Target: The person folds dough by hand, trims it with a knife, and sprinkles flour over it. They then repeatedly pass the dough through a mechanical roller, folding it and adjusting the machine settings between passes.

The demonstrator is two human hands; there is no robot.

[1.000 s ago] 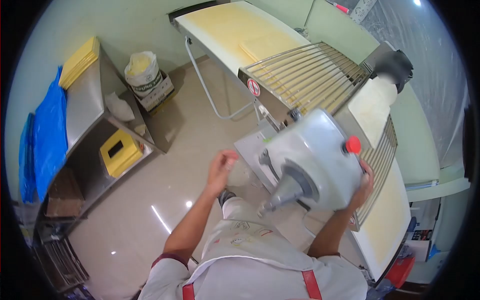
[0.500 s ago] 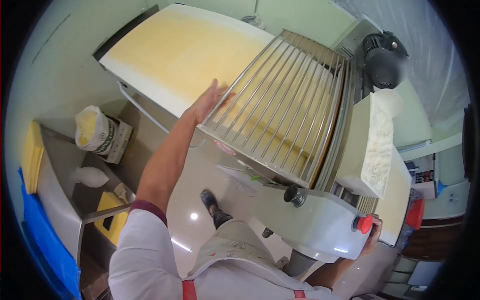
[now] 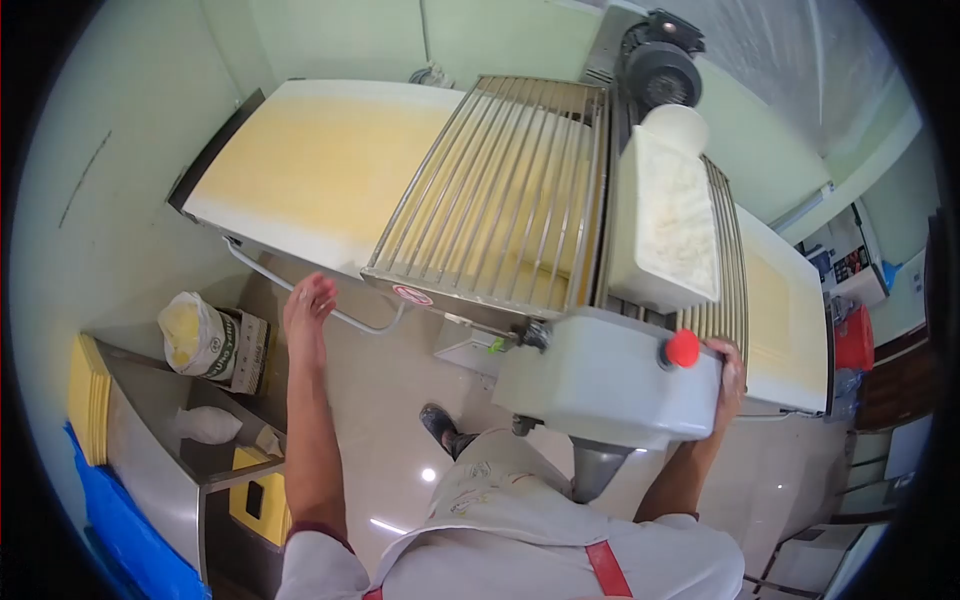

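Note:
My left hand [image 3: 308,303] hangs in the air below the front edge of the long pale conveyor belt [image 3: 300,150]. Its fingers look curled together; whether anything is between them cannot be made out. My right hand [image 3: 732,375] rests on the right end of the grey machine housing [image 3: 610,380], beside a red button [image 3: 682,348], with its fingertips partly hidden. A metal bar guard [image 3: 480,190] lies lowered over the belt. Behind the housing sits a white bin of flour [image 3: 670,220].
At the left stand a metal shelf unit [image 3: 150,430] with yellow sheets [image 3: 90,400] and an open white sack [image 3: 195,335]. A black motor [image 3: 662,75] is at the back. The right belt [image 3: 780,300] extends past the housing, near a red bucket [image 3: 852,338].
My left hand has left the guard and moved down and left, off the belt's edge. My right hand stays on the housing. The view has shifted.

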